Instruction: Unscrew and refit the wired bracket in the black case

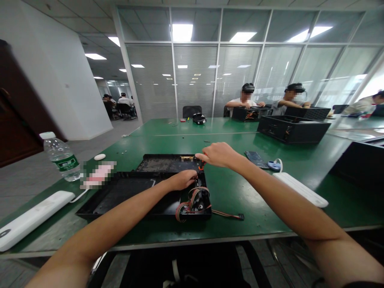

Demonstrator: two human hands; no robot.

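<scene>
An open black casing [120, 192] lies flat in front of me, its shallow halves spread on the green table. My right hand [218, 155] is closed around a screwdriver [201, 165] with a red handle, held over the casing's right side; its tip is hidden. Just below it, my left hand [184, 180] reaches inside the casing near the right wall. Its fingers are curled together, and what they pinch, if anything, is hidden. Bundled coloured wires [193, 202] loop in the casing's near right corner. One cable ends in a black connector [241, 217] on the table.
To the left stand a water bottle [64, 160] and a white power strip [36, 218]. On the right lie a phone [256, 159], a blue round object [274, 165] and another white strip [300, 188]. Black cases [292, 130] and two people working are farther back.
</scene>
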